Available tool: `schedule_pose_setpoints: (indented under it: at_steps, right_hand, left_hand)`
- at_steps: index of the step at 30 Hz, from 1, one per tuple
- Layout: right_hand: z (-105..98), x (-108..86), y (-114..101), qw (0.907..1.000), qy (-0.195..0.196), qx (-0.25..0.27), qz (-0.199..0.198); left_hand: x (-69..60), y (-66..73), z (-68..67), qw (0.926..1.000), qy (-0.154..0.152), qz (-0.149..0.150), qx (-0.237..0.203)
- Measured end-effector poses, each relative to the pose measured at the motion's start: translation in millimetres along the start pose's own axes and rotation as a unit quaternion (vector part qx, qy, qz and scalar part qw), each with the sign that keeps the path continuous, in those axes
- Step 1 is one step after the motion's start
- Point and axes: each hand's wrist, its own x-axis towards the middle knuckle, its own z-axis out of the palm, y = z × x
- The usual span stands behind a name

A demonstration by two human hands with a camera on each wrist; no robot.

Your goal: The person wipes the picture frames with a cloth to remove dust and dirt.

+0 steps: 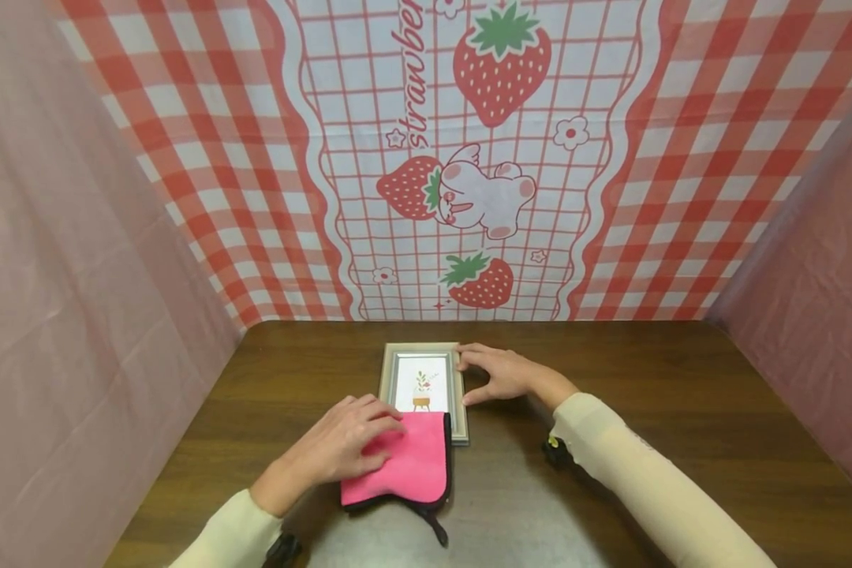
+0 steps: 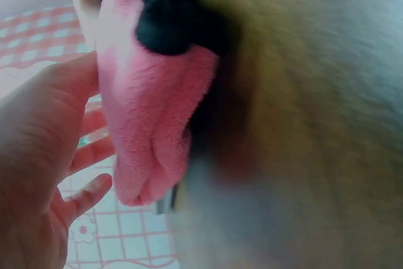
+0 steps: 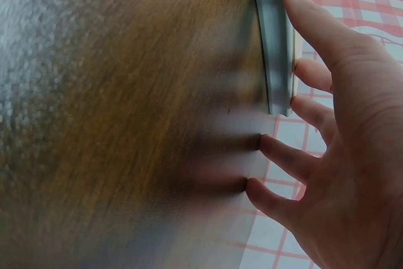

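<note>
The largest thing beyond both hands is the strawberry-print gingham backdrop (image 1: 483, 170), with pink drapes (image 1: 92, 197) off to either side of them. Under the hands spreads the dark wood-grain tabletop (image 1: 277, 394).

The picture frame (image 1: 426, 349) lies flat on the tabletop between the two hands, its upper end beside the right fingertips and its lower part near the left hand, under the folded pink microfibre cloth (image 1: 419, 457). The cloth, black-edged, lies beneath the left hand and runs past it toward the person.

The left hand (image 1: 348, 438) rests on the cloth with fingers loosely bent and spaced; thumb and fingertips touch the cloth without closing together around it. The right hand (image 1: 500, 372) steadies the frame, it seems: thumb and nearest fingers, spread well apart, touch its right edge, while the two outermost fingers reach past its upper end. Neither hand is clamped on anything.

Smaller, between the hands, is the potted-plant print (image 1: 422, 390), visible just above the cloth. Smallest is the black hanging loop (image 1: 436, 527), trailing from the cloth's edge on the person's side of the left hand.

As a judgement, the work is under way: cloth and frame are together, with both hands placed. The frame's upper part, nearer the right hand, is left uncovered. How much of the surface is already done, the pictures do not show.
</note>
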Motion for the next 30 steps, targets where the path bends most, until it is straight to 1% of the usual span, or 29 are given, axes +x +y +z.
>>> schedule_pose_setpoints:
  at_steps: [2, 3, 4, 5, 7, 9, 10, 12, 13, 14, 15, 16, 19, 22, 24, 25, 27, 30]
  right_hand:
    - [-3, -1.3, -6, 1.0, -0.001, -0.002, 0.009]
    - [-2, -0.2, -5, 0.9998, -0.005, 0.003, 0.02]
    - [-7, -1.6, -11, 0.9996, -0.01, 0.009, 0.026]
    - [-7, -1.7, -11, 0.9996, -0.009, 0.009, 0.024]
    - [-1, 0.2, -1, 0.9999, 0.001, 0.002, 0.017]
    - [9, 4.4, 16, 0.9999, 0.016, 0.0, -0.003]
    - [7, 2.6, 12, 0.9998, 0.017, 0.0, -0.009]
    - [15, 5.6, 24, 0.9994, 0.026, -0.011, -0.019]
    - [14, 5.6, 22, 0.9996, 0.02, -0.008, -0.018]
    - [16, 6.8, 26, 0.9995, 0.023, -0.012, -0.019]
    - [16, 6.8, 25, 0.9997, 0.02, -0.008, -0.013]
    - [17, 7.8, 27, 0.9995, 0.022, -0.017, -0.016]
    - [16, 8.2, 25, 0.9996, 0.019, -0.013, -0.014]
    - [14, 7.8, 21, 0.9997, 0.017, -0.006, -0.015]
    - [11, 7.4, 18, 0.9999, 0.011, 0.004, -0.01]
    - [12, 8.3, 18, 0.9998, 0.013, -0.003, -0.011]
    - [7, 6.6, 11, 0.9999, 0.007, 0.007, -0.005]
    - [0, 2.9, 0, 0.9999, 0.002, 0.01, 0.0]
  left_hand:
    - [-1.6, -0.9, 5.5, 0.9999, -0.009, -0.011, 0.005]
    - [-1.9, -1.1, 7.9, 0.9997, -0.013, -0.017, 0.006]
    - [-2.0, -1.3, 10.1, 0.9996, -0.017, -0.021, 0.008]
    - [-1.9, -1.3, 11.8, 0.9995, -0.018, -0.024, 0.012]
    - [-0.3, -1.3, 14.3, 0.9993, -0.018, -0.027, 0.017]
    - [1.8, -1.4, 16.4, 0.9993, -0.014, -0.026, 0.024]
    - [2.9, -1.4, 17.1, 0.9992, -0.013, -0.024, 0.029]
    - [5.0, -1.0, 18.2, 0.9989, -0.015, -0.019, 0.041]
    - [5.9, -0.7, 18.5, 0.9986, -0.018, -0.018, 0.047]
    - [6.7, -0.5, 18.9, 0.9984, -0.02, -0.017, 0.05]
    - [7.2, -0.2, 19.0, 0.9982, -0.023, -0.016, 0.053]
    - [7.4, -0.2, 19.2, 0.9981, -0.024, -0.016, 0.053]
    - [6.5, -0.5, 20.1, 0.9983, -0.022, -0.016, 0.051]
    - [5.5, -1.2, 22.1, 0.9978, 0.0, -0.001, 0.066]
    - [6.0, -0.8, 24.2, 0.9954, 0.026, 0.02, 0.09]
    - [6.6, -0.3, 25.7, 0.9929, 0.041, 0.031, 0.107]
    - [8.2, 1.0, 28.8, 0.9861, 0.07, 0.052, 0.142]
    - [11.0, 4.1, 31.1, 0.9771, 0.096, 0.068, 0.177]
